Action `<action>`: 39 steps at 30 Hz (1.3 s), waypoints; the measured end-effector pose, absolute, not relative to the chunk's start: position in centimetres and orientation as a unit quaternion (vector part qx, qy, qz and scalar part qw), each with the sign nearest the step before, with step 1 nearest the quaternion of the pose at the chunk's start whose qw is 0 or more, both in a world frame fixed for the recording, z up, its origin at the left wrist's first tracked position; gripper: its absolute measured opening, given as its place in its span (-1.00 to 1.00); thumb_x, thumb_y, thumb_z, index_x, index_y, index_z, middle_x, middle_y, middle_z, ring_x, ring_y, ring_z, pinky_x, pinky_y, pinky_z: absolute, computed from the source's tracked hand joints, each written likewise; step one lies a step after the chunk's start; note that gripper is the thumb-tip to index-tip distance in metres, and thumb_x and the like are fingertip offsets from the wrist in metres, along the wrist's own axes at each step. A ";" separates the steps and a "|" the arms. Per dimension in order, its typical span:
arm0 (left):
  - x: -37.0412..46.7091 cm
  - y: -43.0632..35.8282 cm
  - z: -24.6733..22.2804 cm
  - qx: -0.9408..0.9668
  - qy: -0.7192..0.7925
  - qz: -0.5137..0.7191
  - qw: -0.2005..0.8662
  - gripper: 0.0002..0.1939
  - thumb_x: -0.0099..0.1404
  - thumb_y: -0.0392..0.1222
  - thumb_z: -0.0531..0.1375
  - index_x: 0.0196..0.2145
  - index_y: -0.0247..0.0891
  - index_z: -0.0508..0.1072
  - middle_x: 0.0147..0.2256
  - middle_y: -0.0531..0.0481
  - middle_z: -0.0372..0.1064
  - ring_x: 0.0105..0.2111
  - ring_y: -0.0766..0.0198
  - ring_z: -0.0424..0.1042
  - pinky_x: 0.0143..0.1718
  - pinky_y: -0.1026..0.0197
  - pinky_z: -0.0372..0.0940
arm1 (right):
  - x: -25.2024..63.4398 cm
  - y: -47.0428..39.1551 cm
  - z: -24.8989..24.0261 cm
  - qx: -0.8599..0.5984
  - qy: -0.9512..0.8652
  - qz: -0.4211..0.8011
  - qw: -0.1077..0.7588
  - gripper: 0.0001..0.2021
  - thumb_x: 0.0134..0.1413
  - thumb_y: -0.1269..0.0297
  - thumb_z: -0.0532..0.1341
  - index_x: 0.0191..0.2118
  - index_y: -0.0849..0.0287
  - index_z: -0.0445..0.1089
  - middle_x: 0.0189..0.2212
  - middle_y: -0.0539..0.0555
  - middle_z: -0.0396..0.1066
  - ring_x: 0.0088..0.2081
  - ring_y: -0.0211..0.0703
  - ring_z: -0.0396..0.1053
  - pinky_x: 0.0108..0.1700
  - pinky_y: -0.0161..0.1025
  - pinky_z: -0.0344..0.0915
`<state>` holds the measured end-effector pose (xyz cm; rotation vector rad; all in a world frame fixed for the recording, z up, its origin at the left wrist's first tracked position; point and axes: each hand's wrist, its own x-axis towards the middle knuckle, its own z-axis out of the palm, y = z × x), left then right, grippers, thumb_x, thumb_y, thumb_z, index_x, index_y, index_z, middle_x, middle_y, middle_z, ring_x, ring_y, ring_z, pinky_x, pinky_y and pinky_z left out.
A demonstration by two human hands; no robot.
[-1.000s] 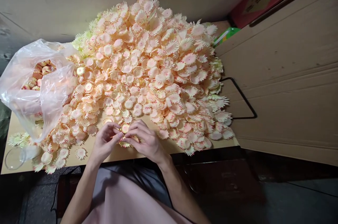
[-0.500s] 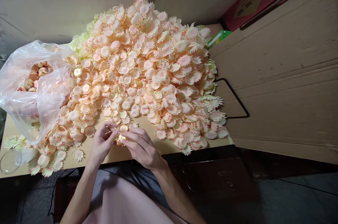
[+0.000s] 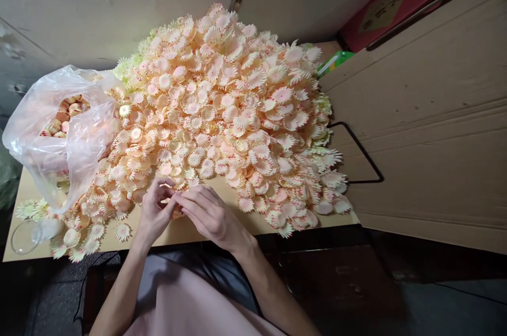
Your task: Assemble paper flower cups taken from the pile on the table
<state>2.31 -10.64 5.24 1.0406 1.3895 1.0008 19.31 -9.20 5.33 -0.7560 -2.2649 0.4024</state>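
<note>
My left hand and my right hand meet at the fingertips over the table's front part. Both are closed in a pinch on a small artificial flower petal piece, pale yellow with red marks. Most of it is hidden behind the fingers; only a bit shows below them. Just beyond the hands rises a big heap of artificial flower petal pieces, round, cream to pink, with fringed, red-tipped edges. A single loose petal piece lies on the table left of my left wrist.
On the left a clear plastic bag holds several rounded, red-marked pieces. A clear round container lies at the table's front left corner. A large cardboard sheet with a black wire handle borders the right. Behind it is a red box.
My right fingers have moved left and closed up against the left fingertips, covering the petal piece that showed between the hands. The whole view has shifted slightly, so the scene sits further right and lower.
</note>
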 end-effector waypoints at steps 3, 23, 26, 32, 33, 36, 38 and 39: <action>2.8 -10.8 5.3 0.399 0.566 0.429 0.580 -0.63 0.19 0.01 0.30 -0.21 -0.20 0.24 -0.49 0.14 0.30 -0.56 0.43 0.33 -0.51 0.39 0.28 | 19.3 -9.2 4.9 -0.295 -0.861 0.172 0.377 -0.65 0.24 0.56 0.13 0.11 0.23 0.36 -0.21 0.16 0.50 -0.17 -0.07 0.39 -0.09 -0.10 0.43; 3.1 -10.8 4.6 0.345 0.552 0.499 0.572 -0.65 0.18 -0.08 0.32 -0.41 -0.23 0.18 -0.46 0.15 0.11 -0.47 0.46 0.12 -0.44 0.40 0.09 | 19.3 -11.7 4.6 -0.250 -0.858 0.128 0.430 -0.74 0.26 0.58 0.03 -0.01 0.29 0.33 -0.24 0.18 0.49 -0.17 -0.11 0.38 -0.06 -0.11 0.39; 3.5 -11.0 4.6 0.341 0.555 0.523 0.550 -0.66 0.19 -0.11 0.30 -0.42 -0.22 0.16 -0.46 0.15 0.11 -0.47 0.45 0.12 -0.42 0.39 0.09 | 19.3 -12.2 5.2 -0.237 -0.860 0.119 0.435 -0.72 0.26 0.59 0.01 0.01 0.32 0.33 -0.24 0.20 0.49 -0.22 -0.11 0.36 -0.11 -0.13 0.40; 4.7 -11.2 5.3 0.356 0.601 0.529 0.482 -0.69 0.21 -0.18 0.25 -0.44 -0.21 0.12 -0.49 0.14 0.13 -0.48 0.44 0.19 -0.46 0.40 0.10 | 20.0 -12.4 6.2 -0.240 -0.855 0.137 0.439 -0.66 0.21 0.62 0.09 0.08 0.35 0.31 -0.22 0.25 0.50 -0.24 -0.07 0.39 -0.15 -0.10 0.43; 5.0 -11.2 5.4 0.358 0.608 0.533 0.468 -0.70 0.21 -0.19 0.24 -0.45 -0.21 0.11 -0.49 0.14 0.13 -0.49 0.44 0.18 -0.46 0.40 0.10 | 20.0 -12.3 6.2 -0.243 -0.843 0.144 0.458 -0.65 0.20 0.63 0.11 0.09 0.34 0.31 -0.24 0.24 0.50 -0.25 -0.09 0.39 -0.18 -0.13 0.44; 5.4 -11.3 5.3 0.369 0.609 0.546 0.441 -0.75 0.24 -0.21 0.21 -0.45 -0.21 0.15 -0.49 0.14 0.14 -0.49 0.44 0.18 -0.45 0.39 0.13 | 19.8 -12.2 5.6 -0.288 -0.773 0.187 0.533 -0.64 0.19 0.63 0.14 0.07 0.24 0.33 -0.33 0.16 0.51 -0.32 -0.15 0.40 -0.31 -0.23 0.45; 5.3 -11.3 5.3 0.394 0.596 0.537 0.448 -0.83 0.28 -0.21 0.18 -0.40 -0.22 0.23 -0.46 0.11 0.18 -0.47 0.42 0.22 -0.44 0.38 0.14 | 19.7 -12.1 4.9 -0.360 -0.708 0.224 0.565 -0.71 0.21 0.60 0.14 -0.03 0.17 0.39 -0.38 0.11 0.50 -0.37 -0.19 0.43 -0.38 -0.29 0.45; 5.1 -11.3 5.3 0.414 0.589 0.524 0.455 -0.87 0.29 -0.20 0.17 -0.38 -0.22 0.27 -0.45 0.09 0.21 -0.45 0.41 0.24 -0.44 0.38 0.14 | 19.7 -12.1 4.5 -0.403 -0.675 0.242 0.569 -0.76 0.21 0.58 0.15 -0.08 0.15 0.41 -0.40 0.09 0.50 -0.40 -0.21 0.45 -0.40 -0.32 0.45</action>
